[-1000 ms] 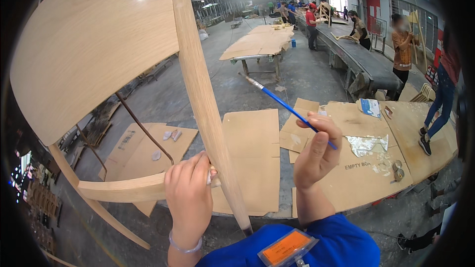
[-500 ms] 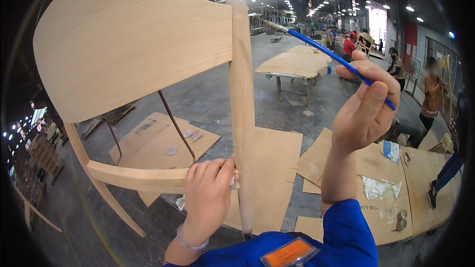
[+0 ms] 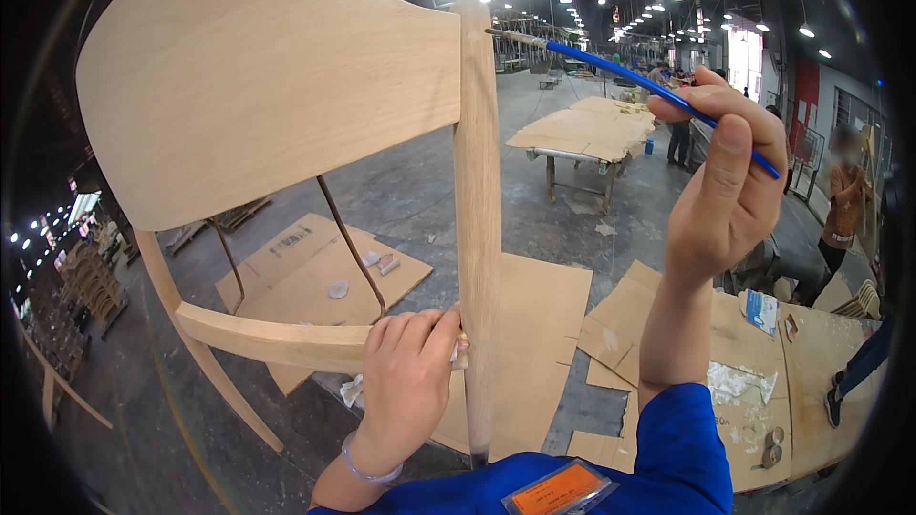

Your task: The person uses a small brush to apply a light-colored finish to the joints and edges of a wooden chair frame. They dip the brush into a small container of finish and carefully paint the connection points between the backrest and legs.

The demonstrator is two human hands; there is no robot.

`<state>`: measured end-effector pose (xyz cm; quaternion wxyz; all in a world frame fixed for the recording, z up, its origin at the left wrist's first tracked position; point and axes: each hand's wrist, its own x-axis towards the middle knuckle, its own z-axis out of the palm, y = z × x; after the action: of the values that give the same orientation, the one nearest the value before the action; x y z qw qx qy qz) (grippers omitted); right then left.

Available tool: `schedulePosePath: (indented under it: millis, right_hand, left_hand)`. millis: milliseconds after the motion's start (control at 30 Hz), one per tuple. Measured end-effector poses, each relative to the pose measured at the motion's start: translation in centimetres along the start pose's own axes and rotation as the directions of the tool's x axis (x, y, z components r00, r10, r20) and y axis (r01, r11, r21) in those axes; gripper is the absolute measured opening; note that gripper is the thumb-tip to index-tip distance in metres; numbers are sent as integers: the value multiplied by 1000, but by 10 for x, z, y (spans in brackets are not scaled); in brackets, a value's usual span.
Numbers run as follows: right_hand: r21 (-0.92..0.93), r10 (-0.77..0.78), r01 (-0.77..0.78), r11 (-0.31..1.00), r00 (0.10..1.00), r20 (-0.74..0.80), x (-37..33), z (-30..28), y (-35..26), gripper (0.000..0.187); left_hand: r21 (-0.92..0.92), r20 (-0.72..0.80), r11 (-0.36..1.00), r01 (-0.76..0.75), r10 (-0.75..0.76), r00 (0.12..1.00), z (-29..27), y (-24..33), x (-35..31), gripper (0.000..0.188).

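Observation:
A pale wooden chair frame (image 3: 277, 86) with a broad curved backrest fills the left side. My left hand (image 3: 408, 377) is closed over its lower rail (image 3: 277, 341), beside the upright post (image 3: 477, 191). Something small and whitish, perhaps a scrap of cloth or paper, shows between my fingers and that post; I cannot make out what it is. Raised at the right, my right hand (image 3: 730, 172) pinches a thin blue paintbrush (image 3: 630, 74) between thumb and fingers. The brush's dark tip points left and lies at the upper part of the post; whether it touches the wood I cannot tell.
Cardboard sheets (image 3: 534, 343) cover the floor below the chair and to the right, with rolls of tape (image 3: 773, 448) on one. A cardboard-topped table (image 3: 582, 129) stands beyond. A person (image 3: 844, 195) works at the far right. Stacked wooden parts (image 3: 93, 281) stand left.
The brush has shifted left relative to the post, its tip now at the wood's edge rather than just off it. My left hand keeps its hold. The view has shifted slightly.

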<state>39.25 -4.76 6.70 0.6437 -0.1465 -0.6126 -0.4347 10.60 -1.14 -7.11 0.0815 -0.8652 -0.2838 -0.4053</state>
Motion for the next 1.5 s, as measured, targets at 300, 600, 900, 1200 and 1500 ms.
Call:
schedulePosePath:
  millis: [300,600,900,1200,1500]
  right_hand:
    - [-25,5,-4,1000,998,57,-1,7,3,24]
    - [58,44,-45,997,999,21,-3,18,6,17]
    - [14,35,-36,999,998,44,-4,25,8,17]
    - [14,72,-73,997,994,80,-2,30,6,26]
    - [-4,66,-66,998,995,77,-3,34,9,26]
  left_hand:
    - [-10,-16,1000,-2,1,1000,1,-5,-1,24]
    - [-17,-25,1000,4,-4,1000,0,-9,-1,23]
    - [-7,-45,1000,-4,4,999,-1,-14,-2,27]
    - [-18,-45,1000,1,-2,999,-5,-18,-2,26]
    - [-9,-60,1000,-5,4,998,-4,-24,-3,23]
